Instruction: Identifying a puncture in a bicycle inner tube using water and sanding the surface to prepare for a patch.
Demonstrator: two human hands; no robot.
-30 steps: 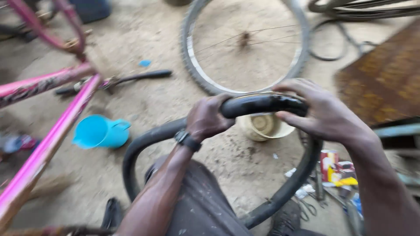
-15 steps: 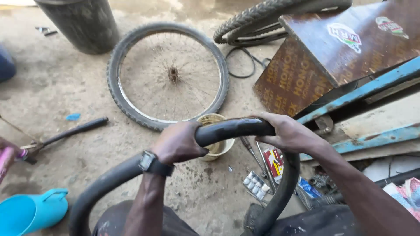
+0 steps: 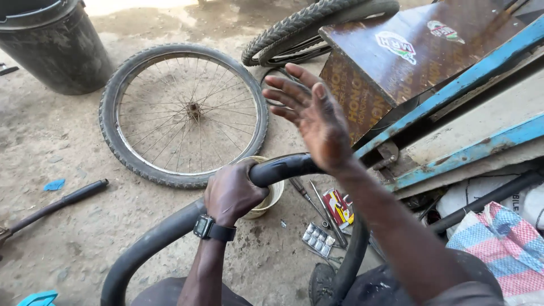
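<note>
A black rubber inner tube (image 3: 283, 168) loops in front of me over my lap. My left hand (image 3: 232, 191), with a black watch on its wrist, is closed around the tube's top. My right hand (image 3: 310, 116) is lifted off the tube, fingers spread, palm facing left, holding nothing. Under the tube a small cream bowl (image 3: 272, 196) sits on the dirt ground.
A spoked bicycle wheel with tyre (image 3: 184, 113) lies flat ahead. A black bin (image 3: 54, 45) stands far left, a brown wooden box (image 3: 391, 62) and blue-edged boards to the right. Hand tools (image 3: 317, 201), a small packet and a blister strip lie by my knee. A hand pump (image 3: 54, 205) lies at left.
My right hand has let go of the inner tube and risen with fingers spread. My view has swung right, away from the pink bicycle frame and blue jug.
</note>
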